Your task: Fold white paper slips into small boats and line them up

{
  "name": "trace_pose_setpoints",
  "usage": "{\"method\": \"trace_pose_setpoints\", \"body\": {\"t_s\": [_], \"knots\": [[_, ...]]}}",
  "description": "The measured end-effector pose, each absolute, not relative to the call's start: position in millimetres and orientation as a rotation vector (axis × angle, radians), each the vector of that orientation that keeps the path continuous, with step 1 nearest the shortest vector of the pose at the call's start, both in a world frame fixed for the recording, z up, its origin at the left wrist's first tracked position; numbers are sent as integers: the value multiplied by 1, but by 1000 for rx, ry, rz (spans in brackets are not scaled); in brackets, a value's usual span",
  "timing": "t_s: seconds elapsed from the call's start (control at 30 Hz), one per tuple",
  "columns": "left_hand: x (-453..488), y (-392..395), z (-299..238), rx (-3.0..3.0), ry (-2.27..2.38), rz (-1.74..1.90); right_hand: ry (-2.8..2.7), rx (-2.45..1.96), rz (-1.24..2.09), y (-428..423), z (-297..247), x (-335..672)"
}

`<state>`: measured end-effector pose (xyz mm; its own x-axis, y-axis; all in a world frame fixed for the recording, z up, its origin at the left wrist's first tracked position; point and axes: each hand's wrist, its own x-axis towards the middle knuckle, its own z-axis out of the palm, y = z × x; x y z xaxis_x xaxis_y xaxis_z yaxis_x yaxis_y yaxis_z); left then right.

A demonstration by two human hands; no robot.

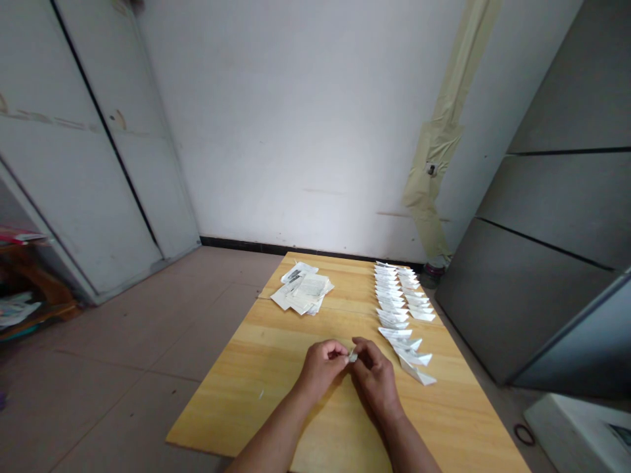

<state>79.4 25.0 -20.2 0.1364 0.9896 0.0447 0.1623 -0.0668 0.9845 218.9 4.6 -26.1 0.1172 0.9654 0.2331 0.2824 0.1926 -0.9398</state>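
Between my two hands is a small piece of folded paper (pixel 353 357), mostly covered by fingers, so its full shape is hidden. My left hand (pixel 323 364) pinches its left side between thumb and fingers. On the other side my right hand (pixel 374 371) is closed on it too, with the fingers curled. Both hands are above the near middle of the wooden table (pixel 276 348). To the right of my right hand stand folded paper boats (pixel 392 299), lined up in two rows running away from me. The nearest boat (pixel 417 371) lies beside that hand.
A loose pile of printed paper sheets (pixel 308 292) lies at the table's far left. A grey refrigerator-like cabinet (pixel 557 263) stands to the right, with a white box (pixel 582 427) on the floor in front. White cupboard doors (pixel 98 164) are at the left; a wall is behind.
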Motion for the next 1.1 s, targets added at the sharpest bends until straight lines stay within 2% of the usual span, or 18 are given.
{"method": "trace_pose_setpoints", "body": {"t_s": [0.43,0.87,1.1], "knots": [[84,27,-16,1371,1123,1123,-1390,-1196,767,5,-28,223],[89,24,-29,1276,1024,1244,-1145,-1048,1052,5,-30,216],[87,23,-34,1362,1022,1232,-1338,-1105,891,6,-26,221]]}}
